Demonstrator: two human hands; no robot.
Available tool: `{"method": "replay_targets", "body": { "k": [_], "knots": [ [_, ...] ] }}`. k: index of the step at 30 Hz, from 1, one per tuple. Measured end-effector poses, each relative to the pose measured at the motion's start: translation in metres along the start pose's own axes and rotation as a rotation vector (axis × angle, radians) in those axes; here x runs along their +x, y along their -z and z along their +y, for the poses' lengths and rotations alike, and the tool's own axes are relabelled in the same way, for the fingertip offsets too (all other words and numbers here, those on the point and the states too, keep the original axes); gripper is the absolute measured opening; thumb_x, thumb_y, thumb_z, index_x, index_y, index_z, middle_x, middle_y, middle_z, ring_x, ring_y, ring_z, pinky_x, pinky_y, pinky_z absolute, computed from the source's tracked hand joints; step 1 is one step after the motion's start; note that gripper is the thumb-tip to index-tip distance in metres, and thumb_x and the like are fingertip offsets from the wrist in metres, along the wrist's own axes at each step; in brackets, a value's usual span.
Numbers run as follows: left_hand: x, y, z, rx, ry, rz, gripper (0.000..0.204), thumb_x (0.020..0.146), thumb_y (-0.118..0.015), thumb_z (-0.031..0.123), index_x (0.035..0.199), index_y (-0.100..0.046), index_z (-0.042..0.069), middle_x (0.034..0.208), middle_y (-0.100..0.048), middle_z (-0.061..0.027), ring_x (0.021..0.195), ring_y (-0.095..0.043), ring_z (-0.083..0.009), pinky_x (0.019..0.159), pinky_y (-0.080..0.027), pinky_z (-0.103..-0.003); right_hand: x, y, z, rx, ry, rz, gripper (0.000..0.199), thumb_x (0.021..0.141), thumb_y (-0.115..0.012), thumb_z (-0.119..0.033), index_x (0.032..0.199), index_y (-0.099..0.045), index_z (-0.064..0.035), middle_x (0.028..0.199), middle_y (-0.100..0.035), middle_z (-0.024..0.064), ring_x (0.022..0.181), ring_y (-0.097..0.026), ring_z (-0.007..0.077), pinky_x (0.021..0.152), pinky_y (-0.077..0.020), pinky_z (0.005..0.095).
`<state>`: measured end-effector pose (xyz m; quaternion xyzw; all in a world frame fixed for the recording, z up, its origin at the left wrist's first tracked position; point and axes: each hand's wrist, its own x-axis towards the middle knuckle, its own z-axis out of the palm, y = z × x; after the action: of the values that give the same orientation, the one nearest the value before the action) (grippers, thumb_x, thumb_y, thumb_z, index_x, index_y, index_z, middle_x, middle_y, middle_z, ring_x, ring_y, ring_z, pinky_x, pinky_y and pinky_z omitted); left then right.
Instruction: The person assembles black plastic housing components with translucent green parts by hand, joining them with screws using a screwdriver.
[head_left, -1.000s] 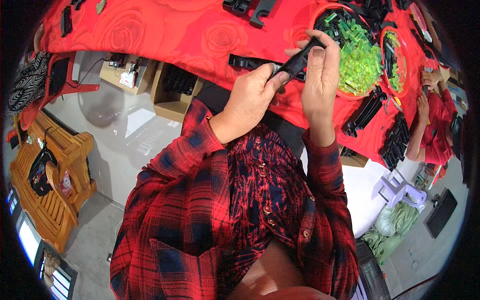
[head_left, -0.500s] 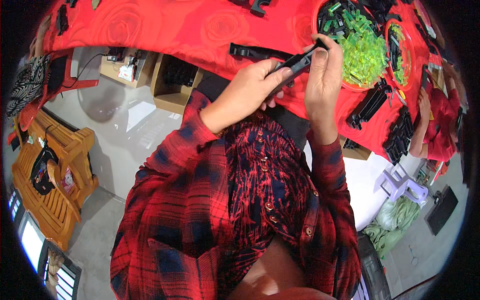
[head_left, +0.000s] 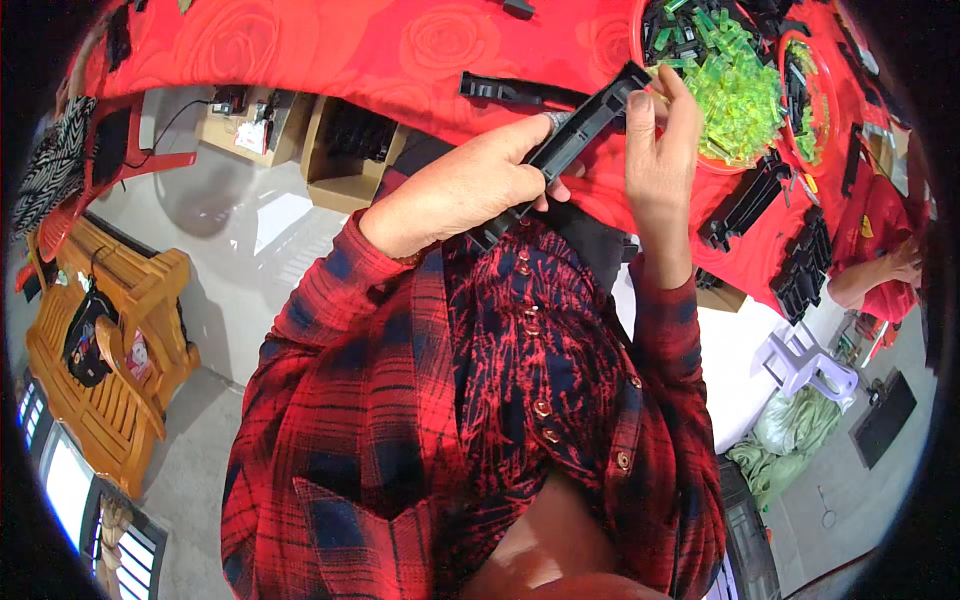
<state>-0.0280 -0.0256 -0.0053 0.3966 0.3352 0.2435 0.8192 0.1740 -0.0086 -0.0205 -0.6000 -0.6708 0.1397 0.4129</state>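
"One long black piece [head_left: 578, 132] slants over the near edge of the red counter [head_left: 340, 60]. Which hand holds it?"

"The left hand [head_left: 480, 172], closed around its middle."

"And the right hand [head_left: 662, 160]?"

"It is half open at the upper end; whether it grips there, one cannot tell."

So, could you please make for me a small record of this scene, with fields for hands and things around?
Left hand: grips a long black part, held at a slant
Right hand: at the part's upper end; contact unclear
Surface: red rose-patterned cloth
On cloth, left: another black part
On cloth, right: red basin holding yellow-green pieces and black ones
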Motion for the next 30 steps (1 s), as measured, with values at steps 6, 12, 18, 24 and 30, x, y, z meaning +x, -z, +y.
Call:
{"method": "replay_targets", "body": {
  "k": [6,12,18,24,30],
  "knots": [
    [-0.001,0.001,-0.006,0.123,-0.035,0.091,0.053,0.087,-0.047,0.002,0.140,-0.045,0.000,0.102,-0.059,-0.0010,0.088,-0.058,-0.0089,0.078,-0.049,-0.024,-0.004,0.012,-0.031,-0.157,0.182,-0.054,0.015,0.086,-0.067,0.000,0.100,-0.067,-0.0030,0.088,-0.061,0.0075,0.086,-0.056,0.0207,0.080,-0.0466,0.0320],
    [-0.001,0.001,-0.003,0.417,-0.026,0.128,0.060,0.082,-0.045,-0.002,0.143,-0.041,-0.002,0.106,-0.056,-0.0009,0.095,-0.053,-0.0086,0.084,-0.045,-0.023,-0.006,0.013,-0.035,-0.211,0.257,-0.232,0.023,0.075,-0.069,-0.004,0.097,-0.070,-0.0073,0.087,-0.058,0.0063,0.085,-0.057,0.0237,0.079,-0.0344,0.0382],
    [-0.002,0.001,-0.013,0.434,-0.105,0.170,0.062,0.080,-0.044,-0.004,0.142,-0.042,-0.002,0.115,-0.056,-0.0054,0.109,-0.052,-0.0143,0.097,-0.042,-0.027,-0.005,0.016,-0.046,-0.287,0.283,-0.341,0.019,0.079,-0.069,-0.007,0.097,-0.072,-0.0076,0.089,-0.060,0.0054,0.086,-0.058,0.0219,0.081,-0.0326,0.0376],
    [0.000,0.005,-0.012,0.382,-0.066,0.181,0.058,0.080,-0.045,-0.005,0.138,-0.045,-0.004,0.114,-0.058,-0.0059,0.108,-0.053,-0.0130,0.095,-0.044,-0.027,-0.002,0.015,-0.048,-0.234,0.305,-0.327,0.013,0.076,-0.071,-0.011,0.089,-0.070,-0.0060,0.084,-0.057,0.0056,0.083,-0.056,0.0230,0.078,-0.0341,0.0393],
    [0.001,0.005,-0.011,0.443,-0.120,0.209,0.057,0.080,-0.046,-0.004,0.137,-0.046,-0.003,0.113,-0.058,-0.0046,0.106,-0.054,-0.0127,0.094,-0.044,-0.026,-0.008,0.011,-0.040,-0.050,0.183,-0.357,0.015,0.080,-0.069,-0.005,0.095,-0.069,-0.0070,0.086,-0.058,0.0056,0.084,-0.057,0.0240,0.079,-0.0349,0.0381]
  ]
}}
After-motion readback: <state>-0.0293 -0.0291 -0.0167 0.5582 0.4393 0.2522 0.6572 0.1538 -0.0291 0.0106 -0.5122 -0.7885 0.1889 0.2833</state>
